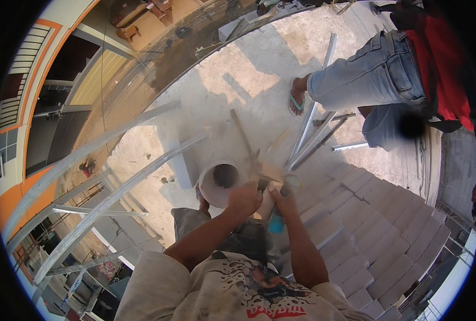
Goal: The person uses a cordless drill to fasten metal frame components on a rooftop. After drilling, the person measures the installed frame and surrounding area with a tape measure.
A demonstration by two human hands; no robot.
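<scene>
My left hand (245,198) is closed, knuckles up, near the middle of the view. A small dark piece (262,185) shows between it and my right hand (282,196), whose fingers are curled inward. What each hand grips is partly hidden and hazy. Just below the right hand shows a turquoise object (276,222), its kind unclear. Ahead of the hands is a tan flat piece (271,172). A pale round container (211,193) with a dark opening lies close to the left hand.
Grey blocks (379,222) are stacked in rows on the right. Metal channels (307,128) lie near a person in jeans (350,77) and sandals. Long metal bars (125,187) cross the left side. A narrow strip (241,132) lies on the concrete floor (238,75).
</scene>
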